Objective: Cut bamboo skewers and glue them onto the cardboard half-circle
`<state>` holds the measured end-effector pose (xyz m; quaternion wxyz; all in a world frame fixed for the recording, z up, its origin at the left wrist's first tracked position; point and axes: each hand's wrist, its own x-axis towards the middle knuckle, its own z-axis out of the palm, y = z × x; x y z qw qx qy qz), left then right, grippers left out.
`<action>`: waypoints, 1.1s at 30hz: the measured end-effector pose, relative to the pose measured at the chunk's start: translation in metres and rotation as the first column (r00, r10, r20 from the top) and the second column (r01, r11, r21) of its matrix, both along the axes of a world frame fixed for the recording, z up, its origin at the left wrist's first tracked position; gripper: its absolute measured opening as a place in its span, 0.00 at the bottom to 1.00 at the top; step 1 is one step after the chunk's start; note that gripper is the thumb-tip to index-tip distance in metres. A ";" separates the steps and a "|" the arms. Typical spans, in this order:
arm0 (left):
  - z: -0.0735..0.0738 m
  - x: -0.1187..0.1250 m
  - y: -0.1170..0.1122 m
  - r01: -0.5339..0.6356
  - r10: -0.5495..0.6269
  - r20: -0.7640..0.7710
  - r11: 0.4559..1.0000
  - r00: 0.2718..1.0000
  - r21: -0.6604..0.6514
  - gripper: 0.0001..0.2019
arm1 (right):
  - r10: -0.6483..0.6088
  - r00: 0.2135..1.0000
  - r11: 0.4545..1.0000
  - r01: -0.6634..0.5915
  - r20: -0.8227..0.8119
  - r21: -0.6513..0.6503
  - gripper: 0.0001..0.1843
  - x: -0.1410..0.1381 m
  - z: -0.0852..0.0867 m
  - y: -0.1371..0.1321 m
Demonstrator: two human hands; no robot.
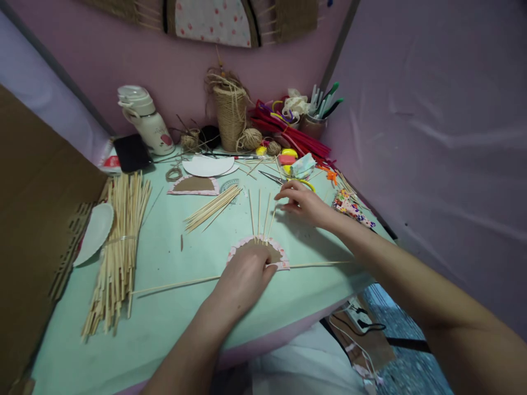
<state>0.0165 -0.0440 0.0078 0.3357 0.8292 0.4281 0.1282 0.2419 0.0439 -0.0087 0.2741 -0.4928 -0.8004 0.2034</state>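
Observation:
My left hand (242, 277) lies flat, palm down, pressing a half-round brown card piece with a pink floral rim (275, 253) onto the mint table top (173, 307). Several thin bamboo sticks (259, 216) fan upward out of that piece. My right hand (302, 203) reaches over them, fingers pinched round the top of the rightmost stick. One long stick (177, 285) lies crosswise under the half-round piece, running left and right of it.
A big bundle of sticks (119, 247) lies at the left beside a cardboard sheet (37, 219). A smaller stick pile (212, 207), another half-round piece (193, 185), scissors (274, 178), twine rolls (230, 115), a flask (146, 118) and red pipe cleaners (296, 134) crowd the back.

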 end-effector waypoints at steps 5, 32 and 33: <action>0.001 0.000 0.001 0.012 -0.012 0.000 1.000 1.000 -0.004 0.09 | -0.383 0.899 0.780 0.191 -0.213 -0.595 0.05 -0.013 0.002 -0.025; -0.019 -0.007 0.013 -0.119 0.138 -0.044 0.946 0.989 0.302 0.18 | -0.532 0.822 0.542 0.145 -0.204 -0.828 0.10 -0.045 -0.006 -0.025; -0.020 -0.008 0.013 -0.120 0.139 -0.042 0.945 0.989 0.304 0.18 | -0.529 0.826 0.542 0.153 -0.194 -0.827 0.10 -0.044 -0.006 -0.026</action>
